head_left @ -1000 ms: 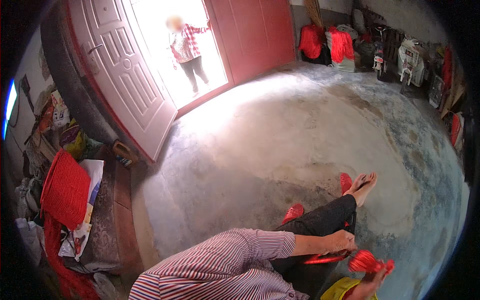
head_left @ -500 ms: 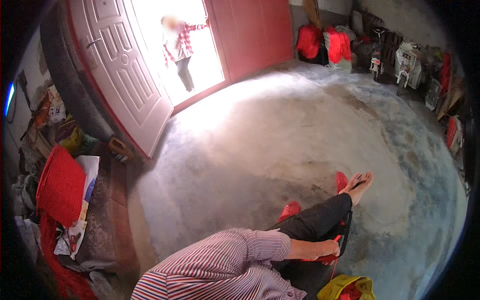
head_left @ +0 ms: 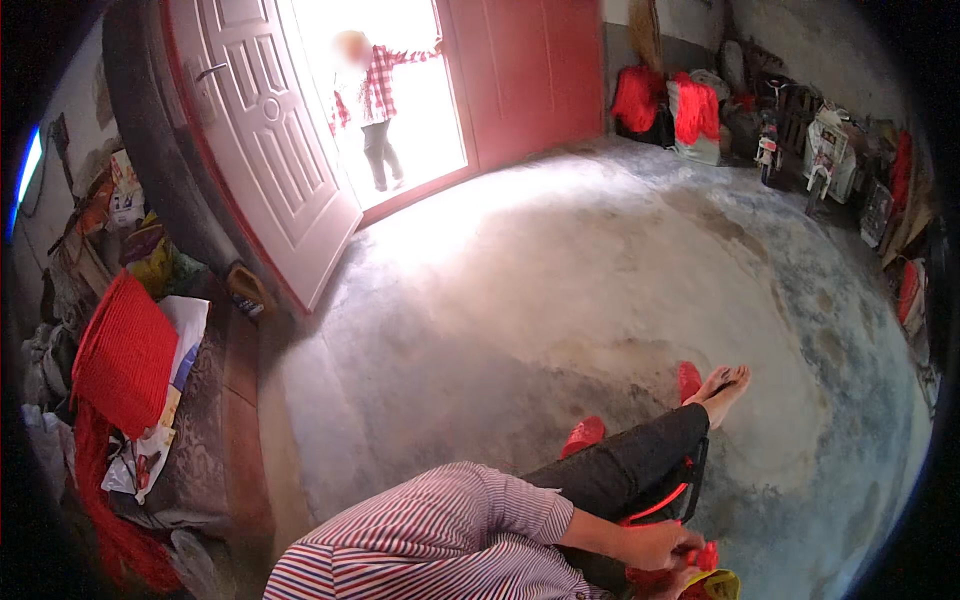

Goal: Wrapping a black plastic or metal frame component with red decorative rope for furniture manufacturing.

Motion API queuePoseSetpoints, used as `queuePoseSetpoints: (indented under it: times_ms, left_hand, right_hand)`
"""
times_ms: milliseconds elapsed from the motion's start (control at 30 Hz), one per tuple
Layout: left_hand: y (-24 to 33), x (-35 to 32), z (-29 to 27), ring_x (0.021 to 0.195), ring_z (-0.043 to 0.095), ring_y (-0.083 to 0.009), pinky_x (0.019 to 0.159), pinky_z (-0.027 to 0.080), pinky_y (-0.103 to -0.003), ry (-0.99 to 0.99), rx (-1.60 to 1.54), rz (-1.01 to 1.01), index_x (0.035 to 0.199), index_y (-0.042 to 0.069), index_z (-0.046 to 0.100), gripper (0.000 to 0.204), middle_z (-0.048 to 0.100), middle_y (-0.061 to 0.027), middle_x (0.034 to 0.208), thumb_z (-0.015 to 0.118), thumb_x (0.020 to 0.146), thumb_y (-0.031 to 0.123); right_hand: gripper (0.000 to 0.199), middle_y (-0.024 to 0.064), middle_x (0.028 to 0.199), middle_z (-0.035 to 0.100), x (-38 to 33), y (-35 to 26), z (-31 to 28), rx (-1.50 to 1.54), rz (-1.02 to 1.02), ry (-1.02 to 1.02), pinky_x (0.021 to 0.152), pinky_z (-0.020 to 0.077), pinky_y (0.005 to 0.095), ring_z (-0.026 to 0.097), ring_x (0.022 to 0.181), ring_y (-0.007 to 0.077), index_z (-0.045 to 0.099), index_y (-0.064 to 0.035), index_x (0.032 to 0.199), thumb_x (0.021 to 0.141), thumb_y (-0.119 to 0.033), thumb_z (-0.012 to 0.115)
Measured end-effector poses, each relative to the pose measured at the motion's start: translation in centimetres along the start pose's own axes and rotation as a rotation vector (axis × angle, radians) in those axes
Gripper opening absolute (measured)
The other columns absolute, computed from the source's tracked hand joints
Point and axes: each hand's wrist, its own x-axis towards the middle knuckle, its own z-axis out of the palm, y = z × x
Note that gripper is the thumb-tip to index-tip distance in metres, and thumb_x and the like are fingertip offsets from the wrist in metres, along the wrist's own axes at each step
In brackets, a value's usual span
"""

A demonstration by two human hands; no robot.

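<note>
My left hand (head_left: 662, 545) is low in the view, its fingers closed around some red yarn (head_left: 705, 556). Just below it a small part of my right hand (head_left: 674, 582) shows, close to the yarn, with its fingers mostly hidden. A yellow bag (head_left: 727, 583) lies beside both hands at the lower edge, largely cut off. Above my left hand, a red band curves along a dark frame (head_left: 692, 478) next to my stretched-out leg (head_left: 640, 445). More red material shows under the left wrist.
Two red slippers (head_left: 583, 436) are on the concrete floor (head_left: 500, 350) near my bare feet. At left, a red ribbed bundle (head_left: 125, 355) rests on a dark seat. A person (head_left: 378, 95) stands in the doorway by the open door (head_left: 270, 130). Motorbikes (head_left: 826, 150) and red hanks line the back right.
My left hand has moved down toward the yellow bag, and red yarn now shows at its fingers. Part of my right hand has come into view. The whole view has shifted slightly.
</note>
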Motion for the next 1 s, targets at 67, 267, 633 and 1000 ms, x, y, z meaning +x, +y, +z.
queuePoseSetpoints:
  times_ms: [67,267,633,1000]
  left_hand:
    - [0.8,1.1,-2.0,0.093,0.056,-0.0235,0.081,0.046,-0.036,0.042,-0.128,0.003,0.103,0.000,0.055,0.029,0.056,-0.0114,0.090,0.067,0.081,0.013]
    - [0.4,3.8,-9.7,0.094,0.054,-0.0295,0.082,0.045,-0.038,0.137,0.685,0.574,0.086,0.009,0.068,0.028,0.054,-0.0110,0.096,0.063,0.059,0.005]
    - [-5.0,3.5,-7.9,0.104,0.056,-0.0319,0.088,0.046,-0.038,0.188,0.715,0.165,0.098,0.003,0.058,0.028,0.061,-0.0168,0.102,0.065,0.071,0.003]
    - [-5.4,1.5,-5.1,0.071,0.059,-0.0085,0.067,0.049,-0.026,0.187,0.242,-0.138,0.093,0.000,0.062,0.024,0.065,-0.0055,0.081,0.075,0.075,0.008]
  right_hand:
    - [0.037,0.0076,0.129,0.049,-6.1,-6.0,-3.1,-0.374,-0.049,-0.053,0.087,0.0473,0.0279,0.053,0.107,0.0192,0.055,-0.0020,0.121,0.089,-0.020,0.056]
    - [0.026,0.0065,0.112,0.054,-18.2,-15.3,-13.8,-1.279,-0.148,-0.338,0.079,0.0448,0.0304,0.053,0.095,0.0188,0.060,-0.0006,0.112,0.089,-0.011,0.053]
    - [0.036,0.0199,0.090,0.060,-14.8,-10.2,-10.8,-1.513,-0.096,-0.396,0.073,0.0470,0.0375,0.060,0.083,0.0343,0.061,-0.0026,0.103,0.069,-0.008,0.067]
    - [0.033,0.0117,0.096,0.063,-21.1,-16.5,-9.0,0.021,0.007,-0.211,0.080,0.0495,0.0380,0.062,0.084,0.0258,0.052,-0.0053,0.100,0.073,-0.012,0.068]
